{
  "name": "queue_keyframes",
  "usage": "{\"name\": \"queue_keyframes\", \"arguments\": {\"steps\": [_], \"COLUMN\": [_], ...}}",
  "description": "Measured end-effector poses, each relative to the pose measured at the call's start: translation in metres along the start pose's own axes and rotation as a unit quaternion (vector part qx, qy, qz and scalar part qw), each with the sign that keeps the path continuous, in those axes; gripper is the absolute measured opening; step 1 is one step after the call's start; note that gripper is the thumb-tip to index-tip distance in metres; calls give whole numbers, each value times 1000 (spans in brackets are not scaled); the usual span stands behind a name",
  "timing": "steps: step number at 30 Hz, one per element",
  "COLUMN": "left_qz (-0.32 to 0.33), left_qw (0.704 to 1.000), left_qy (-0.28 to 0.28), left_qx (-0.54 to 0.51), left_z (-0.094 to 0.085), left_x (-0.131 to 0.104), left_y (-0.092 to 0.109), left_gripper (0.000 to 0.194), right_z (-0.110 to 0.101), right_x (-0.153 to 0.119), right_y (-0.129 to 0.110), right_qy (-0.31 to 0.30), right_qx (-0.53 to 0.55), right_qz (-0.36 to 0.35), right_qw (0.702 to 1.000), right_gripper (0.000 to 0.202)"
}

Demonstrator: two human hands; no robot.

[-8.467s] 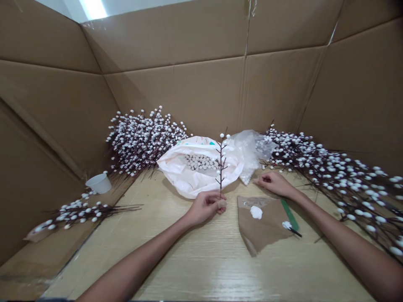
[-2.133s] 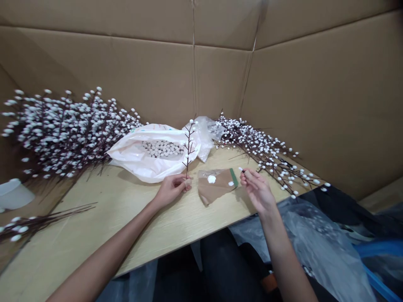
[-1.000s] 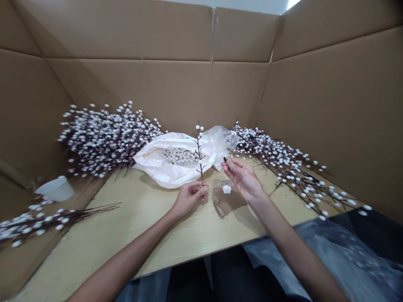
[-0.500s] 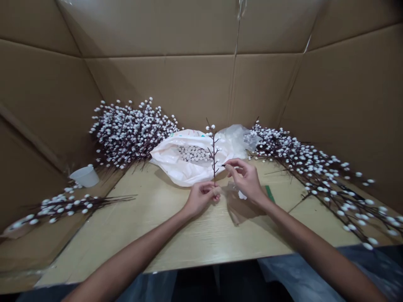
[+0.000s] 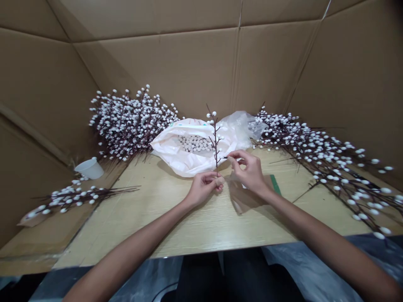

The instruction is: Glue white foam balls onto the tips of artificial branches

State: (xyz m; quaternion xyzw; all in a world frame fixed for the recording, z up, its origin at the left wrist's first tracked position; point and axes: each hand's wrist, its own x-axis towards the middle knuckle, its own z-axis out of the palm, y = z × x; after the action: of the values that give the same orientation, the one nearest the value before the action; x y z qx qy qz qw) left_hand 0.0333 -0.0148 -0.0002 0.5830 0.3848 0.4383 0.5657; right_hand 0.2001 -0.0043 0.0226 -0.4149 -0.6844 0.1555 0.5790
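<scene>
While left hand (image 5: 204, 189) pinches it upright, thin dark twig (image 5: 215, 142), few white buds, right hand (image 5: 248, 173) pinching applicator stick (image 5: 227, 157).

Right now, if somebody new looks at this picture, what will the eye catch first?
Probably the thin dark twig with a few white beads, held upright at mid-table by the left hand while the right hand brings a small dark stick to it. Behind it lies a white bag of beads, with heaps of beaded branches on both sides.

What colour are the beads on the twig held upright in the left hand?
White, on a dark brown twig pinched by the left hand; the head view shows it.
</scene>
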Motion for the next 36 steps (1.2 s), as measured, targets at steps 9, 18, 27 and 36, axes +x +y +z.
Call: {"name": "queue_keyframes", "arguments": {"steps": [9,18,27,36], "left_qz": [2,-1,-14,-22], "left_qw": [1000,1000,999,998], "left_qy": [-9,-14,-29,-57], "left_qx": [3,5,16,33], "left_z": [-1,-2,-1,-1], "left_x": [0,0,-2,-4], "left_y": [0,-1,4,6], "left_gripper": [36,38,39,39], "right_z": [0,-4,-15,-15], "right_x": [1,3,15,20], "right_y": [1,-1,-5,4], "right_qy": [13,37,146,156], "right_qx": [0,59,146,146], "right_qz": [12,24,55,86], "right_qw": [1000,997,977,973], "right_gripper": [13,9,12,18]}}
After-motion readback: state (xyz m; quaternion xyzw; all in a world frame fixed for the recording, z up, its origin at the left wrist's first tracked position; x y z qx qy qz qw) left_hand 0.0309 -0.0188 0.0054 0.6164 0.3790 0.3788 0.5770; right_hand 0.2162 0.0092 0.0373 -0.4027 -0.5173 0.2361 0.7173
